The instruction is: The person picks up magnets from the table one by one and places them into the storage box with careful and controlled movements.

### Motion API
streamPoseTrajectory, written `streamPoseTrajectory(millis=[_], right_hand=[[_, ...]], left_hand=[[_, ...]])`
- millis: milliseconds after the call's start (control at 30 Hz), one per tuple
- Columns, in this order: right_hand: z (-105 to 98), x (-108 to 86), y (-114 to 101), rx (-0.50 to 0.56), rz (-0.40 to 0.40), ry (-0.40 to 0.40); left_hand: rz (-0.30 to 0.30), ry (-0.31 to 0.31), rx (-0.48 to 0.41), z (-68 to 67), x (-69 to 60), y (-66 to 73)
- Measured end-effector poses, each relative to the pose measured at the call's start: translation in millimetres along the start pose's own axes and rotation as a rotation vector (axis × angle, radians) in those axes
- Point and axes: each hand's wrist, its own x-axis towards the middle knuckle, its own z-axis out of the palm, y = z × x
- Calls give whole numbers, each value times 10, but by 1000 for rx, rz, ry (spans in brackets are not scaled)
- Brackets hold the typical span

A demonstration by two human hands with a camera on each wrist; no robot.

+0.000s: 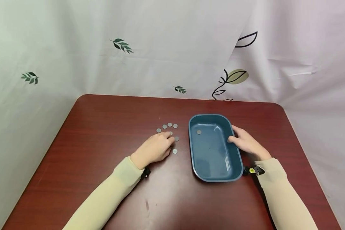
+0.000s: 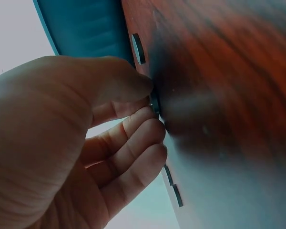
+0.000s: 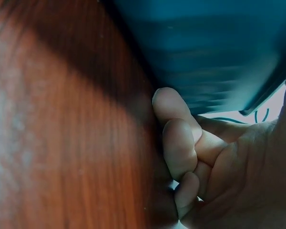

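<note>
The left hand (image 1: pixel 155 148) is over several small grey discs on the table; in the left wrist view its thumb and fingers (image 2: pixel 126 129) close on one disc (image 2: pixel 155 102) at the tabletop. Around the fingertips lie other discs, such as one (image 1: pixel 175 151) nearer the front and one (image 1: pixel 175 126) farther back. A blue tray (image 1: pixel 212 159) stands to the right with a single disc (image 1: pixel 199 132) inside. The right hand (image 1: pixel 248 142) grips the tray's right wall, thumb over the rim, other fingers (image 3: pixel 178 143) curled low outside it.
The dark red wooden table (image 1: pixel 103 127) has rounded back corners. Behind it hangs a white cloth (image 1: pixel 161 48) with leaf prints, which also runs along both sides. Some small marks show on the tabletop near the front.
</note>
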Motion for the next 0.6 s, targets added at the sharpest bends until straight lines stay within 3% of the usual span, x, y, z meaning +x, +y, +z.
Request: streamPoseTrajectory(millis=[600], right_hand=[[10, -6, 24, -28, -10, 0]], left_hand=[[-26, -42, -53, -4, -8, -109]])
